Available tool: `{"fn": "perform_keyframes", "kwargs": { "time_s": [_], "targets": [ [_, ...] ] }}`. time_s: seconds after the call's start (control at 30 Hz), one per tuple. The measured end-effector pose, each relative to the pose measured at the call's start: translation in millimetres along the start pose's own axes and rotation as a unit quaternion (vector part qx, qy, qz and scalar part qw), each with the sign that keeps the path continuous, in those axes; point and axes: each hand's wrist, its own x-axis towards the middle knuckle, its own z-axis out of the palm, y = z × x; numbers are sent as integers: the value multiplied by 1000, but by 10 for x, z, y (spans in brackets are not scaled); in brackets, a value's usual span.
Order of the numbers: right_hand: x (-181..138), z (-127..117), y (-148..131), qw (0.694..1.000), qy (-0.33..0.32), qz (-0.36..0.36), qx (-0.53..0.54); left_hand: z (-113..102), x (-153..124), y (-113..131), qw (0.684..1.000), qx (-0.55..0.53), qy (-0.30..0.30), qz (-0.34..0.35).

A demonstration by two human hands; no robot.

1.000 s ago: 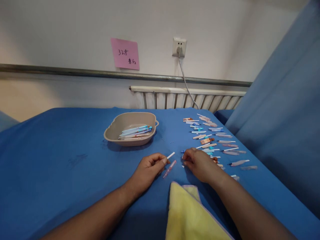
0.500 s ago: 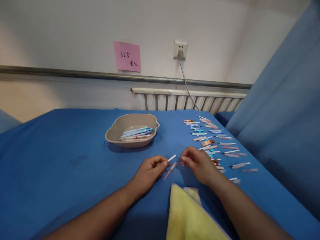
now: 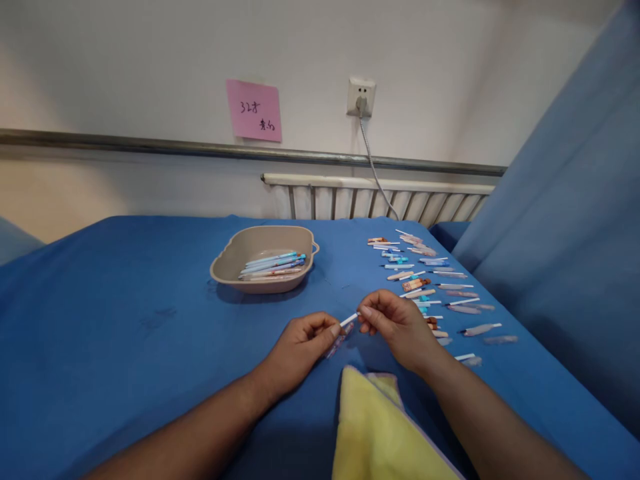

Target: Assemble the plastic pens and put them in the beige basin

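My left hand rests on the blue sheet and pinches a thin white refill that points up to the right. My right hand is closed in a pinch, its fingertips at the refill's far tip; whether they grip it I cannot tell. A clear pinkish pen barrel lies on the sheet just below the refill, between both hands. Right of my right hand lie several pen parts in rows.
A beige tray with several assembled pens sits behind my left hand. A yellow cloth lies near the front edge. A radiator, a wall socket with a cable and a pink note are at the back.
My right hand has come left from the rows of parts to the tip of the white refill. My left hand has stayed put.
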Motion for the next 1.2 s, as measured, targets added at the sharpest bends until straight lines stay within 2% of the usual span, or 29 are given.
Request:
{"fn": "perform_keyframes", "kwargs": {
  "time_s": [0.37, 0.8, 1.2],
  "targets": [
    [-1, -22, 40, 999, 4, -28, -26, 1, 2, -5, 1000, -4, -6, 0],
    [-22, -51, 41, 979, 17, -104, -177, -1, 5, -1, 1000, 10, -1, 11],
    [-28, -66, 11, 969, 20, -129, -208, 13, -1, 23, 1000, 13, 5, 11]
  ]
}}
